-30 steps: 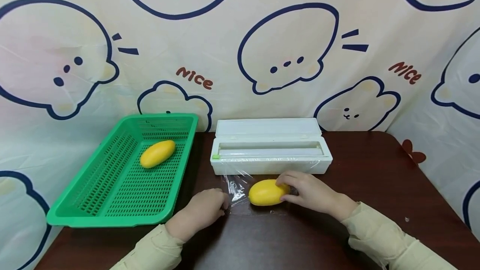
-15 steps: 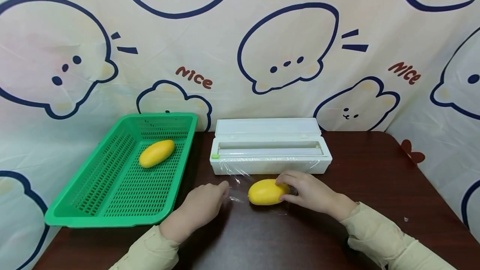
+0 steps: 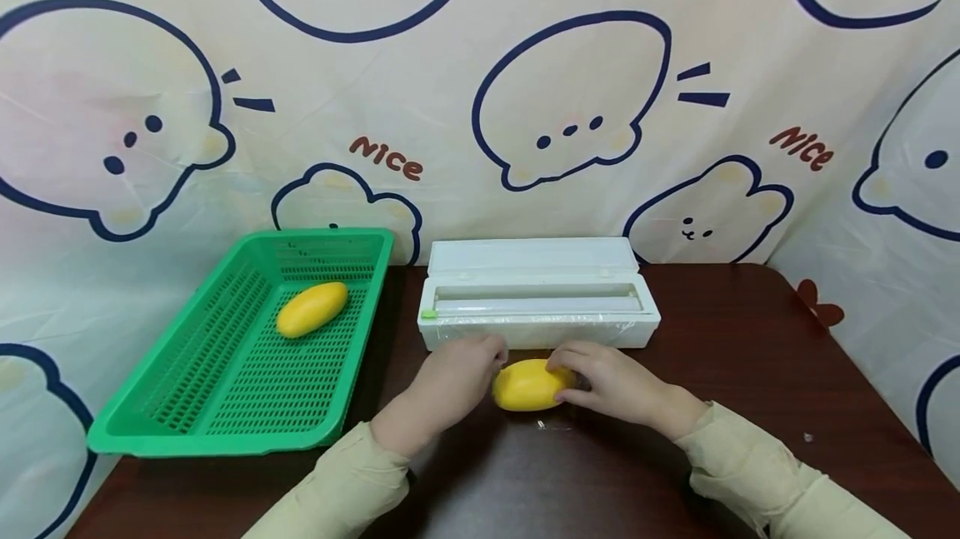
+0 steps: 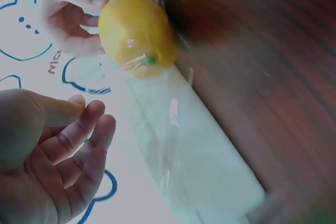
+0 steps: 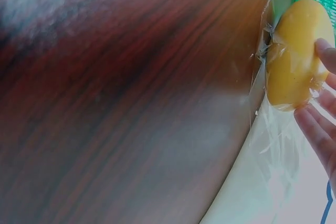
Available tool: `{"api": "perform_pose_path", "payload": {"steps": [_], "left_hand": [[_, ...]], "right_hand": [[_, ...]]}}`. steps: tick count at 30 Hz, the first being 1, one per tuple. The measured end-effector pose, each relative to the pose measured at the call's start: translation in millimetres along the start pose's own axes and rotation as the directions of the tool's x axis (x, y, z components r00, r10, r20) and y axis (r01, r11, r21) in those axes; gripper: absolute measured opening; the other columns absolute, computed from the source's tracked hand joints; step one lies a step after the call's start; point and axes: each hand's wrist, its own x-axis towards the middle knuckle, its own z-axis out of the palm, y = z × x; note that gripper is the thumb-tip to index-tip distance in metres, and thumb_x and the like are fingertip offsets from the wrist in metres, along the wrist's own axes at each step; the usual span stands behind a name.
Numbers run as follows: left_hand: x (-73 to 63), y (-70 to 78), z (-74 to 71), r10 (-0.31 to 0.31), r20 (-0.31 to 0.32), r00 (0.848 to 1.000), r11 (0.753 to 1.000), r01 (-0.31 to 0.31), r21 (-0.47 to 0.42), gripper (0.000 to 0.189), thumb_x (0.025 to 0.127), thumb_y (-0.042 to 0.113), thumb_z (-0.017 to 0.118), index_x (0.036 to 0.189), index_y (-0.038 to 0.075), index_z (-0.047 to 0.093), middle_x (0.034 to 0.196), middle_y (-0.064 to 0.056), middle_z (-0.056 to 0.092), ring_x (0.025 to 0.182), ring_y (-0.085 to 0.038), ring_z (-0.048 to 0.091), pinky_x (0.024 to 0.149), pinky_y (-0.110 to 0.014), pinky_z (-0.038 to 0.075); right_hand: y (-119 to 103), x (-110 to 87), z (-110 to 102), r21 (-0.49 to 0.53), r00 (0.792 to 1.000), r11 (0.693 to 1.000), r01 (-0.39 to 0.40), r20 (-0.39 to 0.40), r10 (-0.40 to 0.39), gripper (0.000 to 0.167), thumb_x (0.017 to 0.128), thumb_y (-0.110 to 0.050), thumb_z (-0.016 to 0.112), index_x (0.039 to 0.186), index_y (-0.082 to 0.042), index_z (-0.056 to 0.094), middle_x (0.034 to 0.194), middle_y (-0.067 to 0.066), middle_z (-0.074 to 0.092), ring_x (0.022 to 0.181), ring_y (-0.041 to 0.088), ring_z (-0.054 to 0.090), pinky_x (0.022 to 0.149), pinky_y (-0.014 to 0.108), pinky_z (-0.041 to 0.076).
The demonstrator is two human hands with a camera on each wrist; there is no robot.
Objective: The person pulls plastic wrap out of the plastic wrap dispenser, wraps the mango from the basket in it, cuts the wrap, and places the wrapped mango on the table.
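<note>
A yellow oval fruit [image 3: 528, 386], mango-like with a small green stem spot, lies on the dark table in front of the white cling film box [image 3: 540, 332]. Clear cling film [image 5: 273, 148] runs from the box and lies over and around this fruit. My right hand [image 3: 618, 383] holds the fruit's right end between thumb and fingers. Close against its left end is my left hand [image 3: 450, 382], thumb and fingertips pinched together. In the left wrist view, the film between those fingertips is too transparent to trace clearly.
A green perforated basket [image 3: 217, 445] stands at the left, with a second yellow fruit [image 3: 312, 310] in it. The box's lid [image 3: 532, 257] is raised at the back, showing the film roll [image 3: 536, 306]. Behind hangs a printed cloth [image 3: 420, 89].
My left hand first draws the film edge slightly up and left, then moves right to the fruit, bringing the film with it. My right hand keeps its hold on the fruit.
</note>
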Motion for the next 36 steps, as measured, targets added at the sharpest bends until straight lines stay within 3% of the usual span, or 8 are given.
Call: {"api": "perform_pose_path", "payload": {"steps": [6, 16, 22, 26, 31, 36], "left_hand": [[16.4, 5.3, 15.1, 0.061, 0.025, 0.998, 0.994, -0.059, -0.095, 0.015, 0.097, -0.002, 0.066, 0.087, 0.009, 0.064, 0.079, 0.0, 0.059, 0.07, -0.014, 0.053, 0.064, -0.024, 0.047], [16.1, -2.4, 27.0, 0.066, 0.02, 0.998, 0.984, -0.061, -0.165, 0.012, 0.093, 0.003, 0.074, 0.102, 0.008, 0.068, 0.097, -0.005, 0.068, 0.086, -0.02, 0.067, 0.075, -0.03, 0.056], [14.8, -0.9, 25.6, 0.089, 0.109, 0.99, 0.986, -0.072, -0.152, 0.016, 0.093, 0.017, 0.078, 0.102, 0.007, 0.072, 0.098, -0.003, 0.067, 0.088, -0.018, 0.062, 0.079, -0.028, 0.054], [12.7, 0.0, 27.1, 0.077, 0.156, 0.985, 0.992, -0.06, -0.113, 0.033, 0.088, 0.024, 0.084, 0.113, 0.006, 0.071, 0.109, -0.005, 0.065, 0.099, -0.021, 0.061, 0.088, -0.031, 0.053], [9.9, 0.5, 29.6, 0.043, 0.198, 0.979, 0.995, -0.024, -0.098, 0.056, 0.078, 0.032, 0.092, 0.122, 0.01, 0.065, 0.12, -0.004, 0.06, 0.114, -0.025, 0.057, 0.097, -0.037, 0.05], [8.3, 1.4, 32.8, 0.031, 0.202, 0.979, 0.998, -0.021, -0.053, 0.076, 0.064, 0.034, 0.1, 0.124, 0.012, 0.058, 0.121, -0.005, 0.056, 0.112, -0.027, 0.054, 0.09, -0.04, 0.054]], "right_hand": [[-0.7, 1.0, 0.0, 0.009, 1.0, 1.0, -0.005, -0.004, 0.005, 0.032, 0.086, -0.022, 0.085, 0.112, -0.009, 0.069, 0.113, -0.001, 0.065, 0.098, 0.013, 0.062, 0.082, 0.028, 0.055], [-1.9, 3.6, 1.9, -0.009, 1.0, 1.0, -0.003, -0.002, 0.003, 0.033, 0.088, -0.023, 0.084, 0.11, -0.011, 0.063, 0.115, -0.002, 0.062, 0.098, 0.012, 0.059, 0.084, 0.03, 0.054], [-1.2, 0.4, 4.4, -0.044, 1.0, 0.999, 0.014, 0.011, -0.014, 0.034, 0.091, -0.022, 0.081, 0.118, -0.01, 0.065, 0.122, 0.001, 0.06, 0.107, 0.016, 0.06, 0.089, 0.034, 0.054], [-1.1, -0.5, 5.0, -0.041, 0.999, 0.999, 0.002, 0.045, 0.0, 0.046, 0.089, -0.026, 0.082, 0.128, -0.009, 0.064, 0.13, 0.003, 0.059, 0.118, 0.02, 0.058, 0.095, 0.039, 0.052], [-1.6, -1.5, 4.9, -0.013, 0.99, 0.999, -0.034, 0.137, 0.035, 0.078, 0.079, -0.038, 0.09, 0.141, -0.007, 0.054, 0.144, 0.003, 0.052, 0.13, 0.022, 0.049, 0.105, 0.041, 0.047], [-1.4, -2.0, 6.5, -0.056, 0.986, 0.998, 0.003, 0.168, 0.006, 0.091, 0.073, -0.025, 0.095, 0.147, -0.004, 0.046, 0.148, 0.007, 0.048, 0.134, 0.024, 0.046, 0.107, 0.04, 0.045]]}}
